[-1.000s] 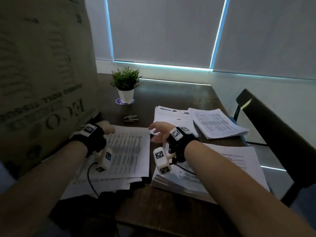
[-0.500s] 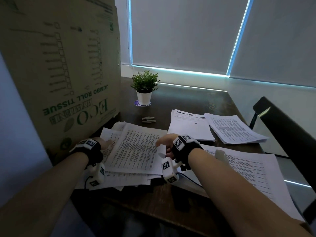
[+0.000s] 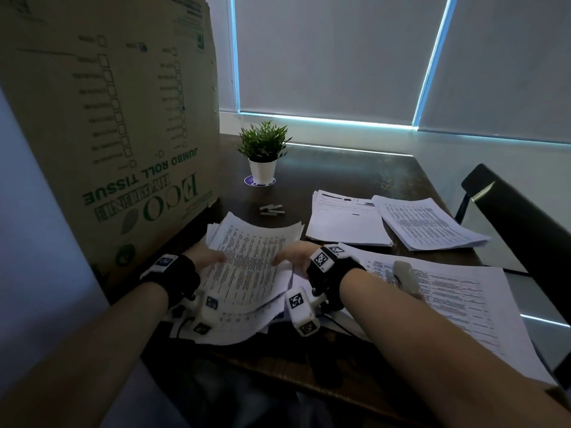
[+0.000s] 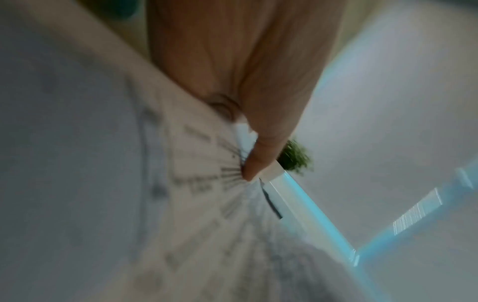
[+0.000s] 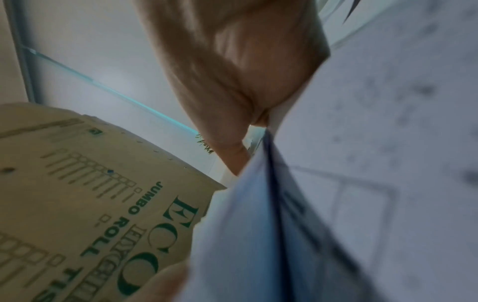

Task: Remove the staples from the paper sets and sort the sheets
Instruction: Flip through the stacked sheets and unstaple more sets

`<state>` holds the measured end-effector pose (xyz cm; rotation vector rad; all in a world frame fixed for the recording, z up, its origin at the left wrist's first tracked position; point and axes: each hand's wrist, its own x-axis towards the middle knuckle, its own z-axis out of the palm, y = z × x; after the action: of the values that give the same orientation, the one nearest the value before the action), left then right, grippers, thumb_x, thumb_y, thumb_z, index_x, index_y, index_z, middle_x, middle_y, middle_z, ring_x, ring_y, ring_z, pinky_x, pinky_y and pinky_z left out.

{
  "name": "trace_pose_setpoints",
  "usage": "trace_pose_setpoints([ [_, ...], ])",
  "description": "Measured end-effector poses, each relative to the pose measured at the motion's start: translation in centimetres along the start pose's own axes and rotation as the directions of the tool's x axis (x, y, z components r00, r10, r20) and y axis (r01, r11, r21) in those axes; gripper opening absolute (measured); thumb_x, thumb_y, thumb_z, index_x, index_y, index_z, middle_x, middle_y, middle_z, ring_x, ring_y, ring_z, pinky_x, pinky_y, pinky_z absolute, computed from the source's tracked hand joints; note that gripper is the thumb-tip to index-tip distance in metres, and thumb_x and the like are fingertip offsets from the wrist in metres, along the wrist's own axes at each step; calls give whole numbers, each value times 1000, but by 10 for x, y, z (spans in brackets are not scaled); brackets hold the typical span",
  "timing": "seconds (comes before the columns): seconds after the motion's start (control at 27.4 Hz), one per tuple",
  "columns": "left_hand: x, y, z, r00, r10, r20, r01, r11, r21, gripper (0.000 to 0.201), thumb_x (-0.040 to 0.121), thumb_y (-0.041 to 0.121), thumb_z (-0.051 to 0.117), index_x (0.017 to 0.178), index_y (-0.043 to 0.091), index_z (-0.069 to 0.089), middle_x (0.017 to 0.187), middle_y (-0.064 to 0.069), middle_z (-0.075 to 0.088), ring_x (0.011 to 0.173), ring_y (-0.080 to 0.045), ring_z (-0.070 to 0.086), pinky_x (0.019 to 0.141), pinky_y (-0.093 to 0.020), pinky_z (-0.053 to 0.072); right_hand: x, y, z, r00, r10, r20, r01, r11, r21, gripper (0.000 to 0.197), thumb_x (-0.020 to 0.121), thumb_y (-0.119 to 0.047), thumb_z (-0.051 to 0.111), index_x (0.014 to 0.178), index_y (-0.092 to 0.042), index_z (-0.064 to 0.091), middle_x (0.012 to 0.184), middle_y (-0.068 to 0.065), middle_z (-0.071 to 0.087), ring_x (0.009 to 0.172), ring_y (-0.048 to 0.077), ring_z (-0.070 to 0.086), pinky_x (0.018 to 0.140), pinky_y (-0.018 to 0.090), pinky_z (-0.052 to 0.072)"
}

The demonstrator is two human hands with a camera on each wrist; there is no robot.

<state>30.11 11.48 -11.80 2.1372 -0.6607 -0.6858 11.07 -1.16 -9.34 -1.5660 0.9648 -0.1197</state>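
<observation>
Dim room: dark table [image 3: 355,171], black chair [image 3: 519,220], 2 drawn blinds [image 3: 324,54] edged with blue light.

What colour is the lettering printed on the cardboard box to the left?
Dark green on the brown cardboard box; the head view shows it best.

Head view downward; wrist views close, sharing plant [image 3: 263,145].

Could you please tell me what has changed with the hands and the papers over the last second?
Both hands have taken hold of the printed white paper set: the left hand grips its left edge, the right hand its right edge, and the sheets now bow upward off the pile. The small green potted plant, the grey staple strips and the two far paper stacks stayed put.
</observation>
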Motion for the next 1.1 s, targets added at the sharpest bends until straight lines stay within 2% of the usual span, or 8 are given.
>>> trace_pose_setpoints([
  [0.11, -24, 14, -1, 988, 140, -68, -155, 919, -362, 38, 88, 19, 67, 122, 6, 54, 111, -14, 64, 99, -35, 63, 89, -48, 51, -5, 2, -11, 987, -148, -54, 153, 984, 88, 34, 81, 20, 57, 112, 6, 60, 111, 18, 66, 104, 29, 63, 88, 37, 53],
  [0.22, -43, 48, -16, 889, 376, -262, -457, 775, -436, 35, 98, 23, 52, 132, 14, 46, 122, -4, 57, 116, -30, 56, 97, -46, 46, -15, -22, -37, 945, -274, -178, 304, 938, 166, 31, 83, 9, 64, 112, 2, 55, 101, 18, 63, 83, 23, 60, 69, 30, 50],
  [0.4, -62, 126, -44, 686, 580, -439, -725, 592, -351, 42, 104, 29, 35, 145, 22, 29, 127, 13, 48, 114, -5, 51, 97, -21, 43, -43, -91, -64, 732, -604, -315, 651, 756, 63, 29, 90, -3, 63, 118, -3, 60, 111, 17, 66, 102, 29, 63, 92, 38, 53],
  [0.66, -24, 102, -26, 815, 451, -364, -576, 695, -431, 75, 72, 69, 66, 128, 21, 52, 121, -4, 63, 106, -22, 63, 90, -48, 53, -33, -54, -66, 815, -549, -185, 576, 802, 156, 52, 75, -3, 81, 122, -5, 60, 116, 11, 69, 107, 24, 67, 98, 42, 53],
  [0.84, -47, 143, -19, 636, 439, -635, -746, 561, -359, 31, 90, 30, 63, 104, 14, 40, 89, 4, 51, 79, -13, 53, 65, -22, 46, -34, -87, -53, 749, -590, -302, 660, 707, 255, 43, 76, -12, 81, 113, 0, 65, 102, 15, 68, 93, 29, 66, 80, 36, 57],
  [0.91, -36, 134, -24, 697, 384, -605, -702, 533, -472, 40, 90, 35, 63, 113, 15, 37, 101, 4, 51, 90, -16, 55, 72, -17, 49, -29, -86, -64, 760, -603, -244, 650, 711, 268, 49, 74, -13, 82, 118, -4, 64, 108, 15, 70, 100, 30, 67, 87, 40, 57],
  [1.02, -30, 105, -14, 867, 435, -243, -496, 703, -509, 56, 76, 58, 69, 114, 19, 56, 115, -3, 62, 107, -28, 59, 79, -33, 52, -22, -54, -69, 824, -531, -198, 566, 773, 287, 36, 76, 0, 77, 110, -7, 67, 113, 17, 70, 100, 27, 67, 88, 35, 54],
  [1.1, -38, 110, -6, 847, 477, -235, -527, 697, -486, 41, 88, 47, 62, 118, 19, 55, 122, -10, 60, 106, -28, 58, 80, -35, 49, -28, -55, -60, 820, -542, -183, 570, 752, 330, 30, 78, -1, 77, 106, -8, 68, 109, 13, 72, 95, 23, 68, 79, 29, 55],
])
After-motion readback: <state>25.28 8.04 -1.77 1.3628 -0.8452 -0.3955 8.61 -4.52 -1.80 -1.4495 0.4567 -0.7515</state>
